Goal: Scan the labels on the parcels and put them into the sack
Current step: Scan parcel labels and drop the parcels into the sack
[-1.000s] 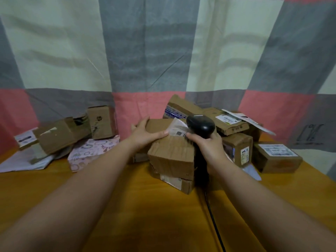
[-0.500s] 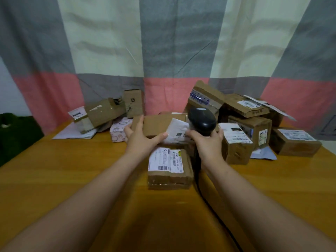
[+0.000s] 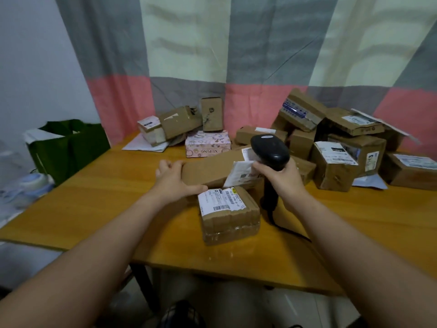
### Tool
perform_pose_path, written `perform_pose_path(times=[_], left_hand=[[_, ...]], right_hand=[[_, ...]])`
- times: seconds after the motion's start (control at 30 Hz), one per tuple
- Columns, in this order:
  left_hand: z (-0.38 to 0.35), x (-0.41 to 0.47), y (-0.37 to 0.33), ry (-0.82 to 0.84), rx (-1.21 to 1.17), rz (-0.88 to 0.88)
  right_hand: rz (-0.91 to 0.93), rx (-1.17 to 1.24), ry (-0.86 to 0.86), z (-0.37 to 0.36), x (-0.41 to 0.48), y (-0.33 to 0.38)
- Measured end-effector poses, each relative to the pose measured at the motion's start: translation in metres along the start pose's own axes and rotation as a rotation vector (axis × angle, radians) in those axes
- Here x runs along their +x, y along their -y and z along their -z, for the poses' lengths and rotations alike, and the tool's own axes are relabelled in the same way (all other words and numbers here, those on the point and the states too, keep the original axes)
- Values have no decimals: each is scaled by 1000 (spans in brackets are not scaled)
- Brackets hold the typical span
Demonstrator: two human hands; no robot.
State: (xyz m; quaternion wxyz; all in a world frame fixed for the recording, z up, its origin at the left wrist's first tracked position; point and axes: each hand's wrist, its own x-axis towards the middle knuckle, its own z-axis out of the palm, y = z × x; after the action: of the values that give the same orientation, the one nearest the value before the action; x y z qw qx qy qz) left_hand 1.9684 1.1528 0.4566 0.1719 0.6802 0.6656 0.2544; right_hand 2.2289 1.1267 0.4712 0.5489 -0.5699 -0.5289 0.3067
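Note:
My left hand (image 3: 173,179) grips the left end of a long brown cardboard parcel (image 3: 208,169), held above the table. Its loose white label (image 3: 241,174) hangs at the right end. My right hand (image 3: 281,178) grips a black barcode scanner (image 3: 269,150) with its head just over that label. Below the held parcel a smaller taped parcel (image 3: 228,214) with a white barcode label lies on the orange table (image 3: 106,197). A dark green sack (image 3: 68,147) stands open on the floor at the left of the table.
Several brown parcels (image 3: 335,147) are heaped at the back right. A pink patterned box (image 3: 208,143) and more parcels (image 3: 179,121) lie at the back middle. The scanner's black cable (image 3: 290,232) runs over the table toward me. A checked curtain hangs behind.
The view has swung left and pulled back, bringing the green sack into sight. The held parcel has turned lengthwise and shifted left, uncovering the smaller labelled parcel beneath it.

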Motion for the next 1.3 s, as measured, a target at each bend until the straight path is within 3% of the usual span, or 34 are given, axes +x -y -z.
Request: perform_pose_path(times=[0.07,0.23,0.33,0.47,0.57,0.67,0.83,0.97,1.1,1.23,1.3], left_hand=[[3,-2,-4,16,16,-31],[9,-12,-3,-135,-305,58],[17,-21,13,-209,-447,162],[22,-45,39,-162,-611,296],[23,-69,57,-155,-734,343],[26,-90,75,-119,-742,347],[21,-110,82,-85,-803,335],[8,-123,51,-73,-1001,274],[-6,-119,11,-50,-983,146],[-16,-108,-12,68,-891,41],[-12,-103,-10,80,-799,-31]], right_hand=[[-4,-188,-37,2,-4,7],[168,-362,-80,4,-32,44],[184,-292,135,-4,-63,63],[84,-358,440,-38,-103,58],[102,-434,472,-59,-121,39],[119,-539,375,-62,-120,27],[38,-368,263,-41,-97,19],[-9,-24,155,-35,-90,26],[-18,334,251,-47,-103,36],[82,359,322,-49,-102,39],[91,220,323,-39,-96,40]])
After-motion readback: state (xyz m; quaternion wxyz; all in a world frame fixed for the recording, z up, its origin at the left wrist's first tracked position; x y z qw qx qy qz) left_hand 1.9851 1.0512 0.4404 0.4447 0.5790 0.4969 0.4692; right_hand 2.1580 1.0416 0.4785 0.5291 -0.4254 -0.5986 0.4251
